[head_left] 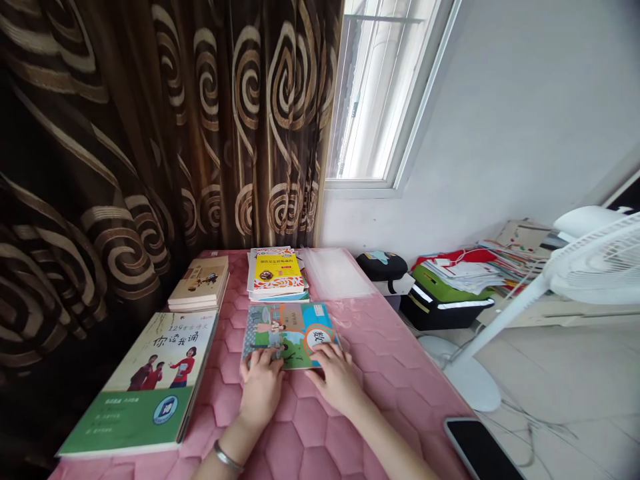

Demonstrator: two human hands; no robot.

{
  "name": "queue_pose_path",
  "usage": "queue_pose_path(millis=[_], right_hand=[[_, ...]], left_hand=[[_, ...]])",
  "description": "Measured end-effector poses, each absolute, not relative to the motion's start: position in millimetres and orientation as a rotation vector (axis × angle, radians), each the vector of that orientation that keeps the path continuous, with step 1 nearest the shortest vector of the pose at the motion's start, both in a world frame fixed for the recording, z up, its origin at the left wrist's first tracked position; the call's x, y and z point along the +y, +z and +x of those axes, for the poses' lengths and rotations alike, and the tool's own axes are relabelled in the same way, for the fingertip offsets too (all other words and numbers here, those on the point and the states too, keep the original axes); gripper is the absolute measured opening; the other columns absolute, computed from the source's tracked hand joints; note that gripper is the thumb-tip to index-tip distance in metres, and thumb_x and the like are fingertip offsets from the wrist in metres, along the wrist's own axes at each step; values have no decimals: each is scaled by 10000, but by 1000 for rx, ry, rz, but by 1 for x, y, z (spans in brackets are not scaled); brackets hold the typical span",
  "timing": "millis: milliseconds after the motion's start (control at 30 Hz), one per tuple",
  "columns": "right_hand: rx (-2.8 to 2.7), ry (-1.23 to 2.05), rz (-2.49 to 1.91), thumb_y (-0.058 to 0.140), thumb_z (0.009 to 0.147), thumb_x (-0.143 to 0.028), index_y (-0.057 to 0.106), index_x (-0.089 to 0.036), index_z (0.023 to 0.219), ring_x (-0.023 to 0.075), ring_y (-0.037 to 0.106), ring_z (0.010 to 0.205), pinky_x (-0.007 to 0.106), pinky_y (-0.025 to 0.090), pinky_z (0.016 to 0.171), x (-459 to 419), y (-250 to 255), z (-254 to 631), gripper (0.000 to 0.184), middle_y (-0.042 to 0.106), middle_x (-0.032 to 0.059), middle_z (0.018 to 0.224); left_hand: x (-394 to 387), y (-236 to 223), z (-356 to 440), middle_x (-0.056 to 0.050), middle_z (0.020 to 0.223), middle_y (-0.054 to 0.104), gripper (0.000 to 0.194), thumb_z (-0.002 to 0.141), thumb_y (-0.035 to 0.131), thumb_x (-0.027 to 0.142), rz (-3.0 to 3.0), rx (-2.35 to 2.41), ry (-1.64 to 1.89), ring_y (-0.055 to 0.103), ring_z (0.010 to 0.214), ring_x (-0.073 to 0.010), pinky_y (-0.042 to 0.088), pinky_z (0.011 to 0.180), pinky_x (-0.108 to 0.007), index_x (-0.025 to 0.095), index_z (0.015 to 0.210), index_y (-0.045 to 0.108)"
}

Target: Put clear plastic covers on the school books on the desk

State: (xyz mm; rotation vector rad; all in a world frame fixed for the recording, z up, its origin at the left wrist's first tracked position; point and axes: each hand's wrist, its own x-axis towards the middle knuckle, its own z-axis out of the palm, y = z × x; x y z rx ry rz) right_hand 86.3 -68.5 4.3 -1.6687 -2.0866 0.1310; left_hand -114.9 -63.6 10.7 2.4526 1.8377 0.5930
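Note:
A blue-and-green math textbook (pixel 293 327) with a cartoon cover lies on the pink quilted cover in front of me. My left hand (pixel 263 383) holds its near left corner, fingers bent over the cover. At the near right corner, my right hand (pixel 340 379) grips the same book, its fingers on top and its thumb by the near edge. Just beyond the textbook is a stack of books topped by a yellow book (pixel 277 270). To the left lie a large green-and-white book (pixel 150 380) and, behind it, a pile of tan books (pixel 200 283).
Clear plastic sleeves (pixel 340 273) lie at the back right of the pink surface (pixel 390 373). A phone (pixel 483 450) rests at its right edge. On the floor stand a white fan (pixel 520 313) and a green-and-black bag (pixel 440 300) with papers. Curtains (pixel 200 133) hang behind.

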Motion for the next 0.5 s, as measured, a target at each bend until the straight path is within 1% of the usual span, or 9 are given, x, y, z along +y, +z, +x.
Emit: queue_pose_path(millis=[133, 233, 367, 500], right_hand=[[-2053, 140, -1664, 640, 849, -238, 657, -251, 935, 249, 535, 1137, 393, 384, 911, -60, 1, 56, 88, 647, 34, 1172], [-2029, 147, -1669, 631, 859, -217, 659, -250, 922, 243, 544, 1126, 387, 383, 907, -57, -4, 52, 77, 653, 32, 1162], [-2066, 167, -1626, 605, 883, -227, 667, -268, 956, 236, 541, 1132, 382, 381, 899, -59, -5, 65, 105, 651, 22, 1190], [-2095, 158, -1662, 544, 906, -218, 675, -293, 1001, 237, 531, 1156, 395, 380, 903, -65, -3, 102, 179, 663, 16, 1205]], left_hand=[[-59, 7, -92, -45, 1230, 657, 281, 885, 513, 141, 2452, 1750, 634, 505, 1149, -255, 357, 989, -475, 280, 1025, 712], [-58, 2, -90, -44, 1223, 662, 277, 893, 520, 155, 2423, 1761, 673, 510, 1143, -256, 356, 985, -481, 293, 1034, 715], [-58, 2, -103, -22, 1209, 673, 266, 885, 552, 163, 2411, 1774, 695, 519, 1141, -253, 340, 989, -488, 326, 990, 734], [-59, 4, -138, -6, 1186, 680, 307, 883, 541, 140, 2370, 1879, 684, 527, 1134, -244, 331, 980, -487, 357, 964, 743]])
